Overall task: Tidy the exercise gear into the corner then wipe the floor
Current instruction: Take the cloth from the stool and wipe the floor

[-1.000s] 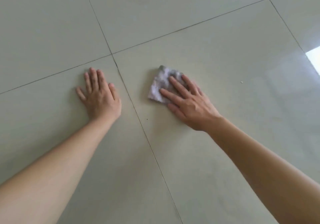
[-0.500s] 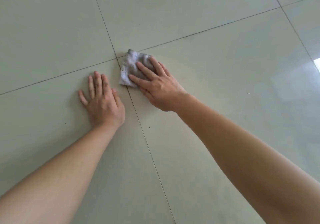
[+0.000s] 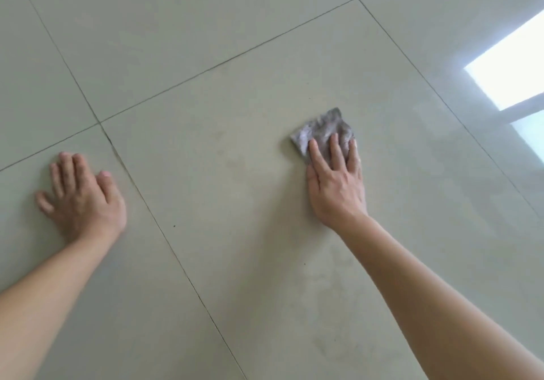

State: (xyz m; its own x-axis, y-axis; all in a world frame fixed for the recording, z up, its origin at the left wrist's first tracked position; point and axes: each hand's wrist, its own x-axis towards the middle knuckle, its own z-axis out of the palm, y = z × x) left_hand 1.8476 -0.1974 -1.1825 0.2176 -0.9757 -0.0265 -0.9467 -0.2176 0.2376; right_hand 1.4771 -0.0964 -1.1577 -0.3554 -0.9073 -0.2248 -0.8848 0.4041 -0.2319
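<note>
Nearest: my left forearm [image 3: 44,306] and right forearm [image 3: 441,306], bare, coming in from the bottom edge, well apart. Item: dull smudges [image 3: 332,264] on the tiled floor [image 3: 235,85] between them, not yet wiped by my judgement. Item: my left hand [image 3: 82,200], flat on the floor, fingers spread, holding nothing; a prop for my weight, I judge. Item: a dark speck [image 3: 174,226] just right of the grout line [image 3: 164,232] beside that hand. Item: my right hand [image 3: 335,185], palm down, fingers straight, pressing on the cloth rather than curling round it. Item: the grey cleaning cloth [image 3: 323,131], crumpled, lying on the same large tile, under and just beyond my fingertips. Farthest: crossing grout lines and a bright window reflection [image 3: 512,64] at the right. Exercise gear: none in view, so I cannot tell whether the tidying is done. Wiping: under way; going by the marks, much of this tile remains.
</note>
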